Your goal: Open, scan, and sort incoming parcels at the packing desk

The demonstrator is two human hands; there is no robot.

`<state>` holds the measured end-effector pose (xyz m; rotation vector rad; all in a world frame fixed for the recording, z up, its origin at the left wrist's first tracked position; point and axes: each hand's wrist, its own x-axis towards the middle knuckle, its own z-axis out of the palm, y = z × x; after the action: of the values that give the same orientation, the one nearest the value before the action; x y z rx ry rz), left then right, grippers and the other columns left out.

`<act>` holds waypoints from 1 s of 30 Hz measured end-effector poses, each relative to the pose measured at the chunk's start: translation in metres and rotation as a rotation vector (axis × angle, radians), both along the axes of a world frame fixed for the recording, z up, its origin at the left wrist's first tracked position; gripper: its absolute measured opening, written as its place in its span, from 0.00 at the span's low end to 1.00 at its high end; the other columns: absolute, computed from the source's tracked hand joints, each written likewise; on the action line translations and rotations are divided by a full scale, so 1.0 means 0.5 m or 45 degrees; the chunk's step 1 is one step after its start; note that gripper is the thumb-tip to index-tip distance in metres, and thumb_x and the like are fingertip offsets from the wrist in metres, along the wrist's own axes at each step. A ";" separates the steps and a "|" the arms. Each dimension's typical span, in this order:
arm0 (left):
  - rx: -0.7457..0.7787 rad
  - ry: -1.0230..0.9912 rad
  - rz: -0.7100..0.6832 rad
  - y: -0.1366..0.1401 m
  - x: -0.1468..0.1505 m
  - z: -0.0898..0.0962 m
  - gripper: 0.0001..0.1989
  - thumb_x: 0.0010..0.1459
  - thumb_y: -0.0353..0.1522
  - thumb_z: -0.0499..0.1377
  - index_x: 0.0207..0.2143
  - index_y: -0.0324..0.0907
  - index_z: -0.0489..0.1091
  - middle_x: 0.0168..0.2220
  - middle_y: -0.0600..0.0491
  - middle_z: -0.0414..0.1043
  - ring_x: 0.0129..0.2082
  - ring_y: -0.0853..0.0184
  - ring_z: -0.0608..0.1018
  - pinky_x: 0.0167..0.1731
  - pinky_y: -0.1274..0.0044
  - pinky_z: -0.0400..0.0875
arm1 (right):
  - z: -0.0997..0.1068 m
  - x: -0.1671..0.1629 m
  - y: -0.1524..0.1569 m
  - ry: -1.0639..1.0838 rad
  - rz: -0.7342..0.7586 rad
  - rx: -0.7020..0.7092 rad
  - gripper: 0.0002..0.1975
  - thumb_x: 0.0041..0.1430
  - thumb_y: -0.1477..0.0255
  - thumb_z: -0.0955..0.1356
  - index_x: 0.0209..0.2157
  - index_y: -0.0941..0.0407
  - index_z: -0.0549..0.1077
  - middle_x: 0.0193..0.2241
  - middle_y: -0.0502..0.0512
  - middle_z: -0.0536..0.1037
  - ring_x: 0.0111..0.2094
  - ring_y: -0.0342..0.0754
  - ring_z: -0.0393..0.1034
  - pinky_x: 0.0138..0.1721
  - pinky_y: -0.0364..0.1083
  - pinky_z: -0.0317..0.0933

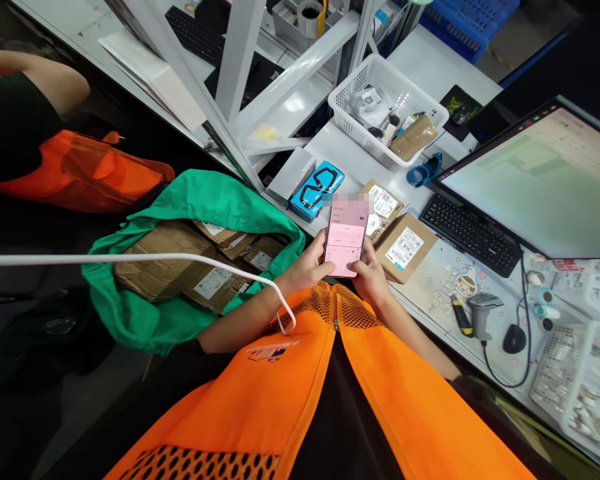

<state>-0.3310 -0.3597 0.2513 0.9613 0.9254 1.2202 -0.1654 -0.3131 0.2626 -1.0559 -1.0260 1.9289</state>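
Both hands hold a smartphone (346, 241) upright in front of my orange vest, its pinkish screen lit and facing me. My left hand (310, 263) is closed round the phone's left side, thumb on the lower screen. On the opposite side my right hand (371, 270) grips the edge, its thumb also over the lower screen. The fingers behind the phone are hidden. Just beyond it on the desk lie a labelled cardboard box (407, 248), a brown labelled package (381, 210) and a blue box (317, 190) with a black printed design.
A green sack (145, 333) with cardboard parcels stands at left, crossed by a white cable (130, 259). The desk bears a white basket (387, 107), keyboard (473, 233), monitor (535, 180), barcode scanner (483, 313), yellow-black cutter (461, 315) and mouse (515, 339). A person in orange (80, 167) is at far left.
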 end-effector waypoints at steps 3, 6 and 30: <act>-0.015 0.028 0.034 0.001 0.000 0.006 0.35 0.53 0.30 0.62 0.65 0.47 0.61 0.64 0.47 0.74 0.62 0.50 0.76 0.59 0.63 0.75 | 0.002 0.004 -0.001 0.019 0.050 0.005 0.36 0.41 0.76 0.72 0.56 0.45 0.71 0.49 0.48 0.81 0.50 0.54 0.75 0.50 0.53 0.73; -0.015 0.037 0.052 0.001 0.000 0.009 0.35 0.53 0.30 0.61 0.65 0.48 0.61 0.64 0.49 0.74 0.62 0.50 0.76 0.58 0.64 0.75 | 0.002 0.006 -0.002 0.033 0.098 0.016 0.38 0.44 0.77 0.73 0.60 0.45 0.69 0.52 0.49 0.81 0.52 0.54 0.76 0.51 0.53 0.74; -0.061 -0.018 0.021 -0.005 -0.006 0.001 0.33 0.55 0.32 0.61 0.63 0.49 0.62 0.61 0.50 0.77 0.58 0.52 0.80 0.55 0.63 0.77 | 0.011 0.014 -0.002 0.149 0.131 -0.172 0.37 0.42 0.76 0.71 0.58 0.44 0.72 0.51 0.47 0.82 0.48 0.54 0.76 0.45 0.53 0.76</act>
<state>-0.3340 -0.3624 0.2520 0.9074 0.9489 1.2117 -0.1583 -0.3143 0.2679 -0.9669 -0.9109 2.1423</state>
